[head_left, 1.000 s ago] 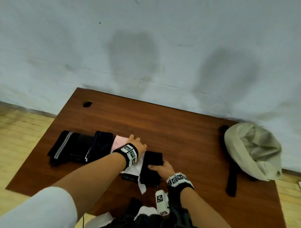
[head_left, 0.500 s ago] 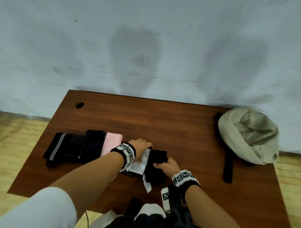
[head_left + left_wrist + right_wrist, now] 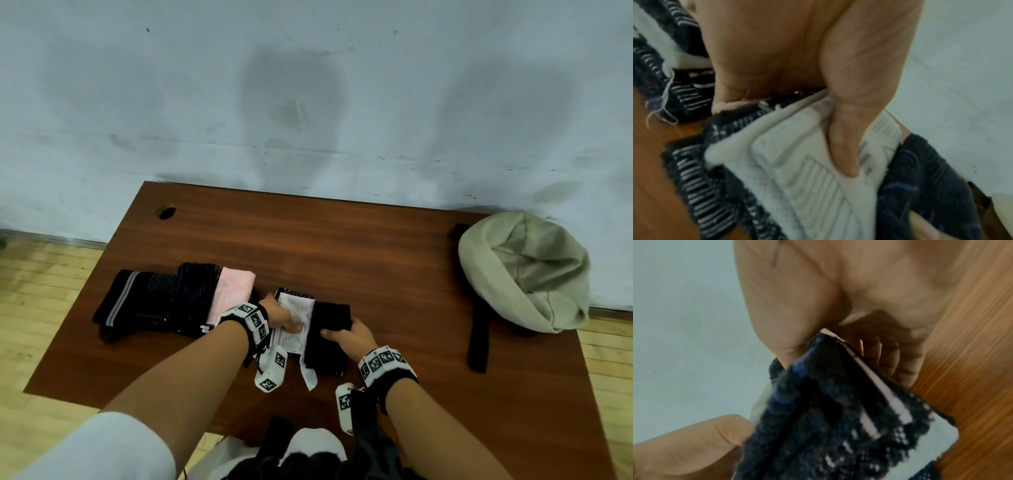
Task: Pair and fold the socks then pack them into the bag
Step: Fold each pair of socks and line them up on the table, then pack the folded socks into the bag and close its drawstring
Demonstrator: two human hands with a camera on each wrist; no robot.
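Observation:
A white sock with grey lines (image 3: 294,327) lies against a black sock (image 3: 329,337) near the table's front middle. My left hand (image 3: 286,320) pinches the white sock (image 3: 807,175), with its thumb (image 3: 844,146) pressed on top. My right hand (image 3: 337,331) grips the black sock (image 3: 828,418) between thumb and curled fingers. Left of them lie folded socks: a black one with grey stripes (image 3: 137,303), a navy one (image 3: 195,287) and a pink one (image 3: 234,291). A beige bag (image 3: 524,270) lies open at the table's right end.
The brown wooden table (image 3: 342,240) stands against a pale wall. The bag's black strap (image 3: 479,337) trails toward the front edge. A cable hole (image 3: 166,211) sits at the back left corner. Dark and white clothing (image 3: 308,455) lies below the front edge.
My left hand left the top of the folded pile and closed on the white sock. My right hand kept hold of the black sock. The view shifted, with the bag higher up.

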